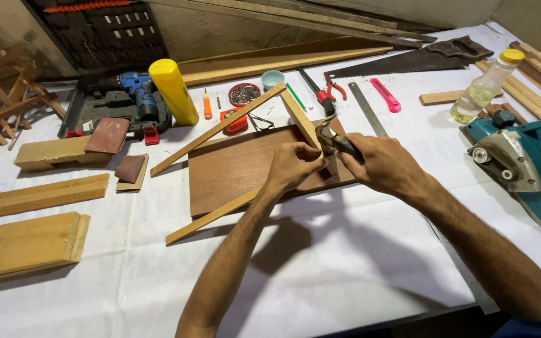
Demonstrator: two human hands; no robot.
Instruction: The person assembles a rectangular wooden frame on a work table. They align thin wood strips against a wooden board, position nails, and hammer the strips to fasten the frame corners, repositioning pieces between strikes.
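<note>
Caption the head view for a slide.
Left hand steadies a wooden strip frame while right hand grips pliers at its corner.

Matt wooden frame [295, 119], smooth brown board [239, 169], white cloth [345, 263].

I see a tall yellow plastic cylinder [173, 91] standing beside a blue cordless drill [138, 94] in its dark open case [82, 112]. A long toothed handsaw [408, 61] lies at the far edge, near a clear plastic bottle with a yellow cap [484, 87]. A teal electric planer [527, 166] sits on the right (partly cut off). Thick pale wooden blocks [26, 241] rest on the left.
</note>
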